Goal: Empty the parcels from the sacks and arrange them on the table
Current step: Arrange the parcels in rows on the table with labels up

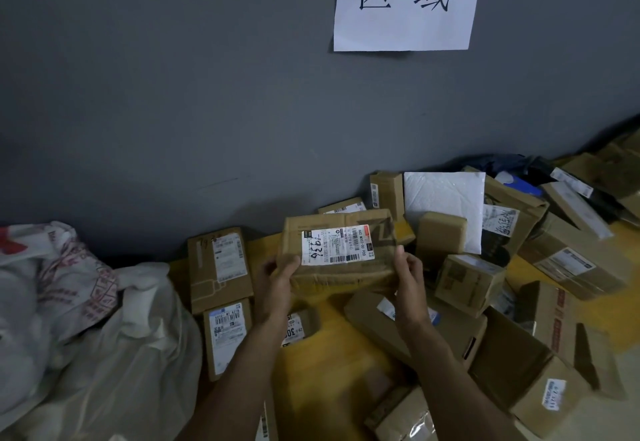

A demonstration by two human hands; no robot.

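Both hands, left hand (277, 279) and right hand (410, 274), grip a crumpled, taped brown parcel (337, 250) by its ends above the yellow table (332, 340); its white label (337, 245) bears barcodes and handwritten digits.

Dim grey wall (173, 94) bears a white paper sign (405, 25).

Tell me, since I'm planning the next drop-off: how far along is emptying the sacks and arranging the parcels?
Done: plenty is out on the yellow table, with two boxes lined up beside the white sack. In hand: left hand and right hand hold a labelled parcel above it. Left: the heap at right lies jumbled, and the sack looks bulky, contents hidden.
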